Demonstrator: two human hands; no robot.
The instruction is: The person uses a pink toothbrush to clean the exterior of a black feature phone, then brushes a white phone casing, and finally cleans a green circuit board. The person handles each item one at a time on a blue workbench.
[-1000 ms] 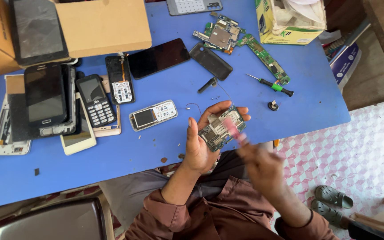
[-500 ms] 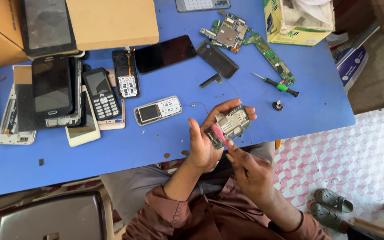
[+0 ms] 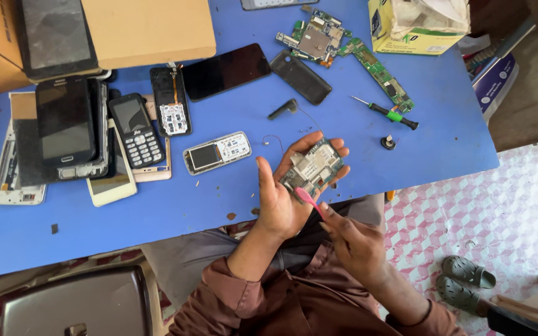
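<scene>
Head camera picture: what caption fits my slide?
Left hand cradles a phone circuit board while right hand touches a pink brush to it.

Bare phone circuit board, centre frame.
Tilted, metal shields up; thin pink tool tip touching its lower edge.

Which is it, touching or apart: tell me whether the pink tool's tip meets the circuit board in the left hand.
Touching. The head view shows the pink tool, held by the right hand, with its tip on the lower edge of the circuit board that the left hand cradles; no gap shows.
</scene>
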